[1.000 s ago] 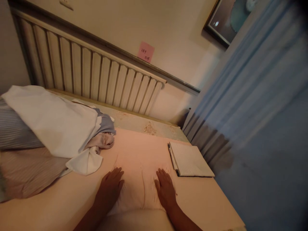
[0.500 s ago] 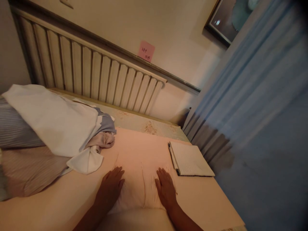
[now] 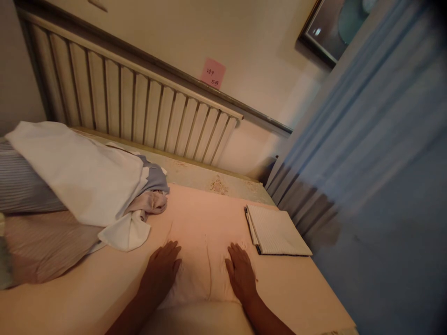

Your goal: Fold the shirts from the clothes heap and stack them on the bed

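My left hand [image 3: 159, 270] lies flat, palm down, on a pale pink cloth, fingers stretched and thumb out to the side. Opposite it, my right hand [image 3: 240, 272] rests the same way on the right side of the cloth. Between them the pale pink cloth [image 3: 195, 274] shows a long crease or seam and small wrinkles; its outline blends with the pink sheet [image 3: 206, 209] beneath. Beyond my right hand sits a folded white ribbed cloth [image 3: 277, 230] with dark edging. Neither hand grips anything.
Heaped garments [image 3: 94, 172], white, grey and dusty pink, lie on the left. A radiator [image 3: 139, 102] lines the wall behind the table, with a pink note [image 3: 213, 73] above it. A blue curtain [image 3: 377, 153] hangs along the right side, near a framed picture [image 3: 328, 35].
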A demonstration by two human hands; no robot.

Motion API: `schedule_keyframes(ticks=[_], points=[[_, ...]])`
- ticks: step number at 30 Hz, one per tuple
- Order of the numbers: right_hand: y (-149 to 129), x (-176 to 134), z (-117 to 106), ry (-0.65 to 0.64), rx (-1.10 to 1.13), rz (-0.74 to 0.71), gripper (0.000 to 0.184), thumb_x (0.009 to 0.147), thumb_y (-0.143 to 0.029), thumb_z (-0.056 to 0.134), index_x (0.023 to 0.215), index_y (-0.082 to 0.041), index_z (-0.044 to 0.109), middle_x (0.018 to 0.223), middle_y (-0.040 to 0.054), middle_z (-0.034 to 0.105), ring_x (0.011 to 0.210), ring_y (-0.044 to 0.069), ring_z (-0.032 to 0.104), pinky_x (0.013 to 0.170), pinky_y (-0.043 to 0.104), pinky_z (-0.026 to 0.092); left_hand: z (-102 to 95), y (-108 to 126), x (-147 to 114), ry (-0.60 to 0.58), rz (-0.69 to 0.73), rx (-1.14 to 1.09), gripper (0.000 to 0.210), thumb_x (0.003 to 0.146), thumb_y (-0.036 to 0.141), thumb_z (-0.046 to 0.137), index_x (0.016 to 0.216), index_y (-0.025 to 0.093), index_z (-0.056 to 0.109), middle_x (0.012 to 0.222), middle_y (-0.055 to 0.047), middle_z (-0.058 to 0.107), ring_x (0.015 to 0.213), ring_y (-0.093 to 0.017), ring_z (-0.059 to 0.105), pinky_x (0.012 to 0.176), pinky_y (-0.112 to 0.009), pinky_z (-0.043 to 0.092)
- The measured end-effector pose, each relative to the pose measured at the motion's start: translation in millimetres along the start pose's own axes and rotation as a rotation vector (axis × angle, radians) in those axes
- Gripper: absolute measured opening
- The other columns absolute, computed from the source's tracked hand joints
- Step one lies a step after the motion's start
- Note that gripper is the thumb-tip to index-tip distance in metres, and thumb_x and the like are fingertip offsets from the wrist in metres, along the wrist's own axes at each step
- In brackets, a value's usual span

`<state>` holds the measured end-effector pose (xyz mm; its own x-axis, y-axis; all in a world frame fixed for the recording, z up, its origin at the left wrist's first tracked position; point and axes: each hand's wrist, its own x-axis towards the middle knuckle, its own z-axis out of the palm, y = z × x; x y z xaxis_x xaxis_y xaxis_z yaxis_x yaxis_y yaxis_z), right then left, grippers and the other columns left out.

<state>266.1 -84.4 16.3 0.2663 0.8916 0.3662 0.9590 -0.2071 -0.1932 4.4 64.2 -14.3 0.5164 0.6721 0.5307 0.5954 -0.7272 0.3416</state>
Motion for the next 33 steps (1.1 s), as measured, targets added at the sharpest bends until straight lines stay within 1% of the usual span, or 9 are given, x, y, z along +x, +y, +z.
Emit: schedule_keyframes(ticks=[5, 11, 18, 23, 28, 33], points=[[0, 0, 0, -0.007, 0.004, 0.000, 0.044, 0.097, -0.035, 0.039, 0.136, -0.020, 0.053, 0.144, 0.0066, 0.048, 0.138, 0.023, 0.038, 0.116, 0.048, 0.029, -1.2, 1, 0, 0.006, 0.002, 0.019, 0.030, 0.091, 0.027, 0.045, 0.114, 0.022, 0.063, 0.128, -0.008, 0.065, 0.123, -0.024, 0.055, 0.103, -0.044, 0.040], [-2, 0, -2, -0.027, -0.010, 0.000, 0.044, 0.098, -0.034, 0.038, 0.135, -0.017, 0.053, 0.145, 0.0076, 0.048, 0.139, 0.023, 0.037, 0.116, 0.048, 0.028, -1.3, 2, -2, -0.014, -0.012, 0.018, 0.033, 0.091, 0.028, 0.044, 0.117, 0.021, 0.063, 0.129, -0.009, 0.064, 0.124, -0.024, 0.055, 0.103, -0.044, 0.041], [1, 0, 2, 0.014, -0.014, -0.024, 0.042, 0.097, -0.033, 0.039, 0.134, -0.018, 0.054, 0.144, 0.0079, 0.049, 0.138, 0.024, 0.038, 0.115, 0.049, 0.029, -0.6, -5, -12, 0.021, -0.017, 0.011, 0.036, 0.091, 0.032, 0.045, 0.120, 0.020, 0.062, 0.129, -0.010, 0.064, 0.125, -0.025, 0.054, 0.103, -0.045, 0.042], [7, -2, 8, 0.077, -0.019, -0.066, 0.041, 0.097, -0.031, 0.041, 0.133, -0.017, 0.054, 0.142, 0.0092, 0.050, 0.137, 0.026, 0.039, 0.113, 0.051, 0.032, -10.2, -4, -20, 0.006, -0.049, 0.099, 0.040, 0.092, 0.034, 0.043, 0.124, 0.017, 0.061, 0.130, -0.010, 0.063, 0.125, -0.024, 0.054, 0.104, -0.043, 0.043], [12, -4, 15, 0.151, -0.012, -0.107, 0.040, 0.096, -0.032, 0.044, 0.132, -0.016, 0.055, 0.141, 0.0107, 0.052, 0.135, 0.027, 0.042, 0.112, 0.050, 0.033, -19.7, 3, -35, 0.006, -0.137, 0.232, 0.043, 0.093, 0.038, 0.041, 0.125, 0.016, 0.060, 0.132, -0.010, 0.062, 0.127, -0.026, 0.053, 0.104, -0.045, 0.042], [13, -6, 25, 0.225, 0.020, -0.081, 0.038, 0.095, -0.030, 0.046, 0.128, -0.017, 0.058, 0.140, 0.0102, 0.053, 0.135, 0.027, 0.042, 0.113, 0.050, 0.031, -25.3, 9, -48, 0.008, -0.142, 0.296, 0.047, 0.093, 0.043, 0.041, 0.126, 0.017, 0.060, 0.135, -0.010, 0.060, 0.129, -0.026, 0.051, 0.105, -0.045, 0.042]])
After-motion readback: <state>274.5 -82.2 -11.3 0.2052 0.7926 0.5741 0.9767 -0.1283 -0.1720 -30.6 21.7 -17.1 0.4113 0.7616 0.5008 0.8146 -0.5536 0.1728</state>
